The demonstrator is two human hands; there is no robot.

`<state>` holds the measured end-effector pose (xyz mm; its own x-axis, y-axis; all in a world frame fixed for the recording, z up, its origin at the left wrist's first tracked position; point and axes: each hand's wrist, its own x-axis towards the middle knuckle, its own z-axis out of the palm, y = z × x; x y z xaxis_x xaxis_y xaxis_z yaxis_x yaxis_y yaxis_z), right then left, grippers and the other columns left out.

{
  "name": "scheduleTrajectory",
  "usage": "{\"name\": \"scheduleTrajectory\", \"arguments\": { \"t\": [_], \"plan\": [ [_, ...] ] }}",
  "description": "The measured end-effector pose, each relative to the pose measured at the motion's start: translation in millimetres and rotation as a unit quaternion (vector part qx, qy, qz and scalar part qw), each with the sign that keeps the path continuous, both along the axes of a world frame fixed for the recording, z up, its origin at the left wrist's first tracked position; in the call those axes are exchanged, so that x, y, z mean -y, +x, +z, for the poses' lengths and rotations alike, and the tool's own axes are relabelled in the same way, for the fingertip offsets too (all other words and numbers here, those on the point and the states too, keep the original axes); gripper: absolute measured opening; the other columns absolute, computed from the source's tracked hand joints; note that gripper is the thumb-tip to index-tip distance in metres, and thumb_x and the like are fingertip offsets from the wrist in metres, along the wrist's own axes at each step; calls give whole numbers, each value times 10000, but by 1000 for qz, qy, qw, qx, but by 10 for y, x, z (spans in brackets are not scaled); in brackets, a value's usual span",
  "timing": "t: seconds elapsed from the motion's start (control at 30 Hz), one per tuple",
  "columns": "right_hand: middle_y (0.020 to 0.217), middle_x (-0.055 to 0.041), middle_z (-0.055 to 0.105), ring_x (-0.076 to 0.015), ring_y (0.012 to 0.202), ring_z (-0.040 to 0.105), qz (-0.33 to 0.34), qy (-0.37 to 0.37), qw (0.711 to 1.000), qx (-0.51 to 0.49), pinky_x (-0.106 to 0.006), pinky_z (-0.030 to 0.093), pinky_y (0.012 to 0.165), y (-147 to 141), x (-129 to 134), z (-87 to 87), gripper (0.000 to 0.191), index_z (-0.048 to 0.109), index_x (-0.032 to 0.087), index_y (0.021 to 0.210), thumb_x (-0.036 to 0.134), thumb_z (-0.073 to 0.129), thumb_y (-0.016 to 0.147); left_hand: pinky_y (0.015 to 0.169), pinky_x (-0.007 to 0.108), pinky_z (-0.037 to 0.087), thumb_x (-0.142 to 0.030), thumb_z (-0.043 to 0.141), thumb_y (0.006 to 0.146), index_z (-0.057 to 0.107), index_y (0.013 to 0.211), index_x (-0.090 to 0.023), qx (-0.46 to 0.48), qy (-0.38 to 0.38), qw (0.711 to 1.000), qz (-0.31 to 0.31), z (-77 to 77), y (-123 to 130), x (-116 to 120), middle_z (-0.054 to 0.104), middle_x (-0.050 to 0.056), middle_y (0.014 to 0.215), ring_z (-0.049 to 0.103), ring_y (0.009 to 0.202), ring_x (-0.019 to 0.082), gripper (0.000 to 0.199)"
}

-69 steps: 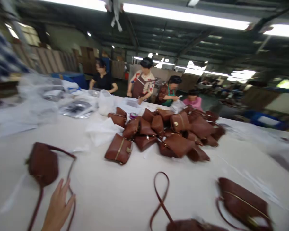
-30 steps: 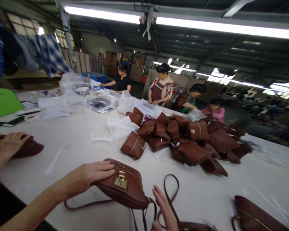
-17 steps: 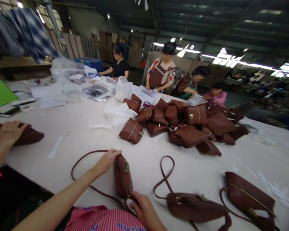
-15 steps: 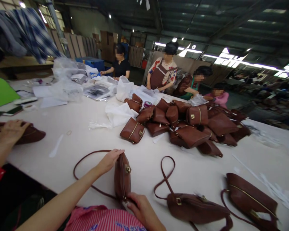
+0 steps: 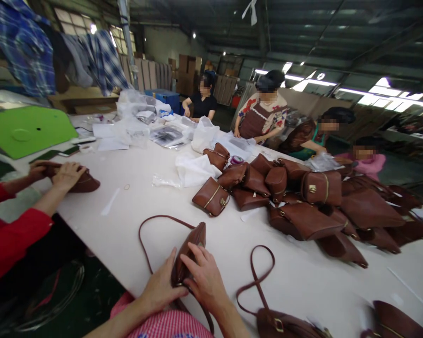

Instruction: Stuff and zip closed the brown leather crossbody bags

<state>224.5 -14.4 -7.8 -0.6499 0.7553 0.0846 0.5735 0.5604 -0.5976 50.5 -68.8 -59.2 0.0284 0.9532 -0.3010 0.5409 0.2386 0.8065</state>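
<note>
A small brown leather handbag (image 5: pixel 199 232) stands tilted on the table in front of me, one end pointing away. My left hand (image 5: pixel 164 280) holds its left side, fingers along the leather and thumb by the near end. Across the opposite face lies my right hand (image 5: pixel 203 274), its fingers bent over the bag and covering the clasp area. The bag's thin strap (image 5: pixel 141 230) loops out over the tabletop on the left, and part of it hangs by my right wrist. To the right, a second brown handbag (image 5: pixel 285 324) lies with its strap curled.
A heap of brown bags (image 5: pixel 306 211) fills the table's right middle, with a single bag (image 5: pixel 211 197) at its left edge. Clear plastic and white sheets (image 5: pixel 193 169) lie behind. At left, a co-worker's hands (image 5: pixel 65 176) hold another bag. Several people stand across the table (image 5: pixel 127 253).
My right hand has moved from the bag's near end up onto its face. My left hand has slid from the top end down the left side. The view has turned left.
</note>
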Motion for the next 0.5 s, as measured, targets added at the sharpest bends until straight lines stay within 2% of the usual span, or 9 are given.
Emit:
{"name": "scheduleTrajectory", "arguments": {
  "t": [0.03, 0.1, 0.17, 0.23, 0.37, 0.5],
  "plan": [
    [1432, -80, 471, -326, 1323, 377, 29, 13, 999, 25, -513, 352, 1067, -65, -56, 34, 587, 533, 269, 1264, 105, 688, 722, 1146, 483, 340, -245, 682, 613, 185, 1489, -185, 20, 5, 1000, 19, -72, 16, -14, 379, 155, 1519, 406, 1362, 331, 1009],
    [1332, -70, 558, -322, 1268, 423, 63, 29, 996, 63, -508, 359, 1037, -168, -142, 104, 503, 572, 257, 1189, 203, 752, 722, 1158, 466, 325, -187, 622, 609, 274, 1457, -190, 61, 27, 997, 36, -176, 8, -70, 434, 127, 1489, 425, 1349, 306, 917],
    [1165, -63, 635, -292, 1127, 515, 55, 40, 993, 94, -474, 394, 969, -228, -185, 171, 365, 614, 230, 1064, 271, 766, 734, 1174, 440, 297, -135, 542, 606, 359, 1414, -178, 83, 39, 994, 54, -216, -50, -113, 470, 109, 1465, 436, 1342, 275, 830],
    [1058, -48, 654, -263, 1018, 548, 37, 51, 993, 101, -449, 401, 925, -262, -186, 223, 274, 626, 223, 987, 301, 751, 755, 1171, 424, 295, -134, 489, 642, 450, 1352, -167, 76, 36, 994, 72, -199, -128, -114, 532, 108, 1408, 470, 1309, 258, 712],
    [968, -32, 654, -244, 965, 556, 39, 55, 994, 82, -437, 392, 916, -387, -105, 212, 196, 650, 247, 963, 365, 693, 812, 1017, 382, 436, -222, 454, 768, 607, 1134, -204, 51, 62, 995, 51, -104, -191, -42, 673, 84, 1138, 590, 1089, 237, 397],
    [904, -62, 658, -262, 914, 580, 59, 74, 982, 165, -427, 435, 832, -548, -56, 46, 50, 671, 206, 864, 222, 626, 850, 792, 338, 481, -270, 471, 791, 584, 825, -176, 14, 37, 997, 61, -56, -141, -18, 645, 59, 864, 589, 830, 213, 151]
  ]
}}
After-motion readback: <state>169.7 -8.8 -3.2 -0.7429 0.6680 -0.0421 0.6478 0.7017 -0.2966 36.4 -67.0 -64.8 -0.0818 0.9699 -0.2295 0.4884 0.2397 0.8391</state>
